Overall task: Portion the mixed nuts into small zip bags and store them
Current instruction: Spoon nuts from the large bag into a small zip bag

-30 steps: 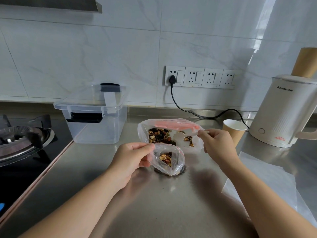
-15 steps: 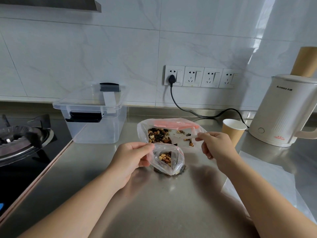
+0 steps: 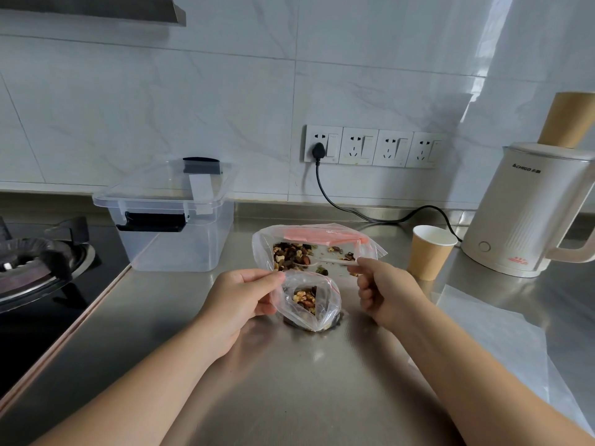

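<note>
A small clear zip bag (image 3: pixel 317 304) with a few nuts in it stands on the steel counter. My left hand (image 3: pixel 238 294) pinches its rim and holds the mouth open. Just behind it lies a large zip bag (image 3: pixel 370 244) with a red seal, its mouth open toward me and a pile of mixed nuts (image 3: pixel 291 252) inside. My right hand (image 3: pixel 386 291) pinches the handle of a thin white plastic spoon (image 3: pixel 331 261), whose bowl reaches into the large bag's nuts.
A clear lidded storage box (image 3: pixel 170 226) stands at the back left, beside a gas stove (image 3: pixel 32 262). A paper cup (image 3: pixel 429 255) and a white kettle (image 3: pixel 528 214) with its cord stand to the right. Clear plastic sheets (image 3: pixel 502 333) lie on the counter at the right.
My right hand has shifted a little left and toward me with the spoon at the large bag's mouth. My left hand keeps the same hold on the small bag.
</note>
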